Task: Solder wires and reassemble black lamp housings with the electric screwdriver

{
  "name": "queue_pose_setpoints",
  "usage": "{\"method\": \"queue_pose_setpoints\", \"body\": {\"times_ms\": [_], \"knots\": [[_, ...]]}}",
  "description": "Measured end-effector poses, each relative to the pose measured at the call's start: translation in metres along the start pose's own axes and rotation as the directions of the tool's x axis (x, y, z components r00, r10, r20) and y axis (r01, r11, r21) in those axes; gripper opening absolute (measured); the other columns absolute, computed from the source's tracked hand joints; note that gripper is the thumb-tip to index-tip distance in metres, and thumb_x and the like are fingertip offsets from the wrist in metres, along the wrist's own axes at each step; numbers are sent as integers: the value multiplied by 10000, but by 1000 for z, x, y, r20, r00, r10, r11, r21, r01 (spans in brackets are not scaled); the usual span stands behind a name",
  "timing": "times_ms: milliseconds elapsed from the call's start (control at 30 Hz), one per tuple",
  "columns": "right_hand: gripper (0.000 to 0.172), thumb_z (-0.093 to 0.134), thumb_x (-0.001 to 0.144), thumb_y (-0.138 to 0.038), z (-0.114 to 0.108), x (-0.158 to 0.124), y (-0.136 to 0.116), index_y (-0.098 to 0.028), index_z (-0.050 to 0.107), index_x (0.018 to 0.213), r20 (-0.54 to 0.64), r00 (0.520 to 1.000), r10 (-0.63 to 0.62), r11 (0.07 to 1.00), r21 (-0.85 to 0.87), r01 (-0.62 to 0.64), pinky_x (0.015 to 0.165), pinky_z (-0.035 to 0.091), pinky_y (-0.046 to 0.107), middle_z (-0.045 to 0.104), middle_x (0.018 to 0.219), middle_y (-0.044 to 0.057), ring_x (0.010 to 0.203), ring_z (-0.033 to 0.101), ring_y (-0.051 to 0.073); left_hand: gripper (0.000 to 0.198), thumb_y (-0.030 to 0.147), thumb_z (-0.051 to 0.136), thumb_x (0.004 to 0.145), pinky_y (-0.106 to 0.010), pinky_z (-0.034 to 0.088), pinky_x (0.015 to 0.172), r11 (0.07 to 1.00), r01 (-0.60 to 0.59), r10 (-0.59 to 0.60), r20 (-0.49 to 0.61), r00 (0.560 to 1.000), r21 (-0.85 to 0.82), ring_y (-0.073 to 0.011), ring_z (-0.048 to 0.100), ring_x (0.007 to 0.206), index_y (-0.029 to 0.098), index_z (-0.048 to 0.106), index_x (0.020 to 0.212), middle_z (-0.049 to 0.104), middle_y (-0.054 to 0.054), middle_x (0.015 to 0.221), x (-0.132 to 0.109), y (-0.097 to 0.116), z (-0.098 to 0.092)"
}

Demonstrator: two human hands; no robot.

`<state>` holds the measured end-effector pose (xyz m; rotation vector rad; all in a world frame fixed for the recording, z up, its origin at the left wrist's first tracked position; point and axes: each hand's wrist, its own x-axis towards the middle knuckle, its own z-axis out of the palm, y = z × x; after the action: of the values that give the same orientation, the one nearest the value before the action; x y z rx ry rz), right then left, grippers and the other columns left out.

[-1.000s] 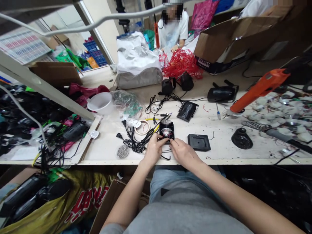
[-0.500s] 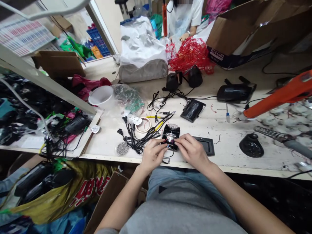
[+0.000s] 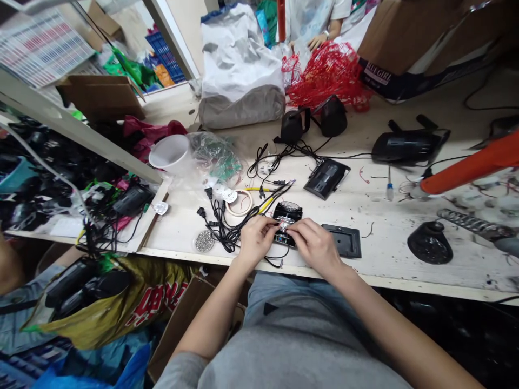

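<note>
A small black device housing (image 3: 291,208) with its inside exposed stands on the bench in front of me. My left hand (image 3: 256,237) is at its left side, thumb and forefinger pinched on what looks like a thin wire over the opening. From the right, my right hand (image 3: 318,246) pinches at the same spot, also seemingly on a thin wire; the fingertips hide most of it. Below them a green circuit board edge (image 3: 279,237) shows. A black rectangular frame (image 3: 344,241) lies beside my right hand. Black power cords (image 3: 225,232) are bundled to the left of my left hand.
A dish of small metal parts (image 3: 204,241), a tape roll (image 3: 240,203) and a white bowl (image 3: 169,153) are on the left. Behind are black housings (image 3: 327,178) and red netting (image 3: 328,75). A screwdriver (image 3: 390,192) and an orange arm (image 3: 470,165) are on the right. A co-worker sits opposite.
The view has shifted slightly, so most bench items appear a little farther right. Both hands stay over the housing, and their pinching fingertips have moved a little upward on it.
</note>
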<state>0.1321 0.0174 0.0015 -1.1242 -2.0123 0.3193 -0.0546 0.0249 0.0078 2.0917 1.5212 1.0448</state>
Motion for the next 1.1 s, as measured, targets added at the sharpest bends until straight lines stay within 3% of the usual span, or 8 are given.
{"method": "queue_pose_setpoints", "body": {"times_ms": [200, 333, 533, 633, 733, 867, 1000, 1100], "knots": [[222, 512, 981, -169, 4, 4, 0, -186, 687, 846, 22, 999, -32, 997, -66, 34, 641, 509, 303, 615, 817, 74, 751, 592, 193, 88, 102, 665, 848, -222, 494, 666, 1000, -7, 6, 43, 999, 25, -117, 607, 691, 183, 697, 835, 630, -1, 773, 4, 1, 2], [181, 531, 964, -135, 3, 4, 0, -184, 679, 872, 34, 998, -60, 997, -42, 61, 691, 556, 309, 623, 851, 73, 784, 622, 190, 47, 140, 683, 855, -211, 489, 624, 999, 31, -30, 37, 999, -33, -102, 593, 647, 184, 699, 848, 624, 4, 771, 0, 4, 0], [183, 549, 955, -112, -26, 5, 4, -176, 665, 1080, 58, 996, -69, 995, 82, 64, 739, 586, 310, 672, 934, 71, 861, 682, 184, 71, 192, 681, 858, -226, 566, 671, 965, 126, -135, -24, 991, -230, -116, 662, 717, 179, 674, 928, 676, -14, 837, -15, 3, -8], [147, 582, 941, -149, -49, 13, 19, -201, 678, 1039, -24, 1000, 0, 1000, 4, 0, 717, 573, 326, 689, 924, 56, 816, 679, 186, 247, 216, 709, 829, -296, 611, 784, 933, 219, -226, 9, 974, -284, -147, 696, 836, 177, 644, 1065, 686, -50, 1002, -21, 1, -15], [74, 615, 919, -203, -61, 22, 34, -214, 688, 916, -98, 991, 95, 992, -73, -102, 691, 558, 332, 687, 887, 46, 746, 668, 184, 664, 222, 813, 728, -410, 584, 959, 921, 290, -266, 124, 956, -260, -231, 666, 1102, 199, 536, 1330, 622, -109, 1277, -23, 2, -16], [101, 594, 927, -236, -49, 21, 30, -215, 676, 872, -2, 994, 110, 993, -41, -110, 676, 544, 322, 688, 826, 36, 746, 676, 193, 1005, 208, 875, 651, -500, 496, 1071, 936, 319, -278, 239, 930, -152, -309, 566, 1262, 207, 356, 1512, 548, -148, 1378, -19, 10, -4], [108, 570, 936, -242, -24, 8, 15, -216, 672, 916, 56, 989, 140, 990, -17, -139, 660, 535, 319, 696, 817, 37, 716, 673, 193, 1058, 207, 856, 682, -525, 440, 1104, 958, 276, -253, 221, 942, -81, -334, 529, 1302, 202, 267, 1560, 548, -158, 1365, -19, 16, 10], [130, 540, 939, -227, -14, 3, 12, -221, 663, 899, 38, 985, 166, 986, -16, -165, 677, 537, 324, 698, 826, 46, 742, 676, 203, 1002, 161, 831, 705, -487, 452, 1089, 958, 274, -248, 234, 940, -88, -318, 545, 1295, 200, 299, 1553, 561, -159, 1368, -20, 16, 14]]}}
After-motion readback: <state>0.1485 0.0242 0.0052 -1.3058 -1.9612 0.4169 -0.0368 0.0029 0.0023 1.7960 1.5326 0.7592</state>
